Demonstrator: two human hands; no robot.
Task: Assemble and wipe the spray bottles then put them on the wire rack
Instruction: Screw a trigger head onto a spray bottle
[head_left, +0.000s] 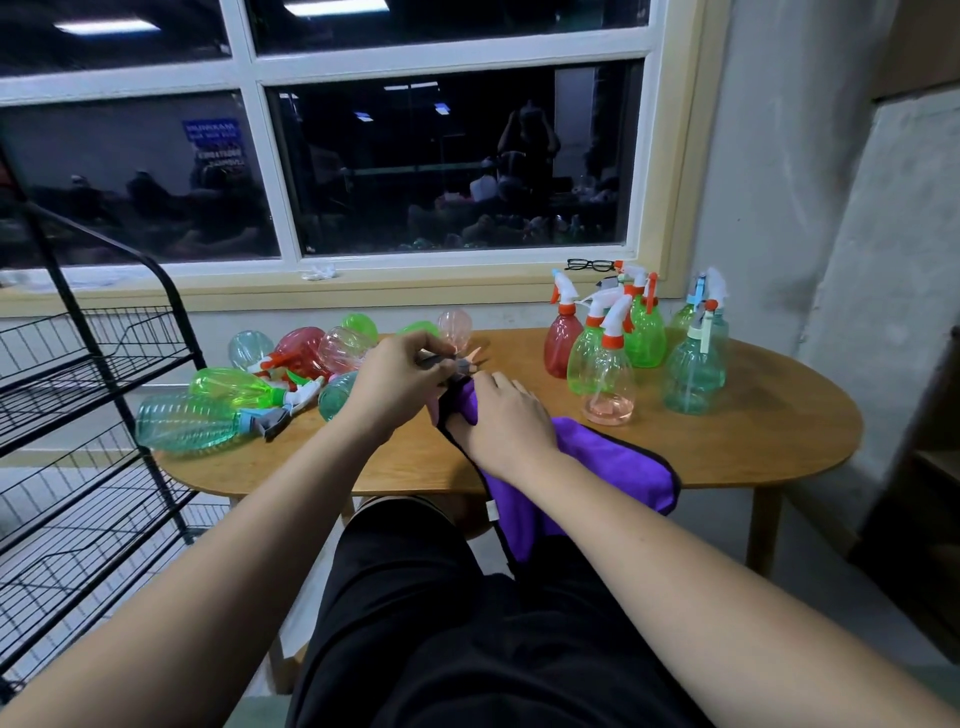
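My left hand (402, 376) pinches a grey spray head (451, 365) with an orange nozzle tip, above the middle of the wooden table (727, 447). My right hand (501, 421) grips the purple cloth (618, 462) wrapped around something pink just below that spray head; the wrapped thing is mostly hidden. Several assembled spray bottles (644, 332) stand upright at the table's right. Loose bottles (228, 387) and spray heads lie on their sides at the left. The black wire rack (88, 364) stands left of the table.
Black glasses (588, 265) lie on the window sill behind the standing bottles. A pink bottle (609, 384) stands nearest the cloth on the right. My legs in black shorts are under the table's front edge. A wall rises at the right.
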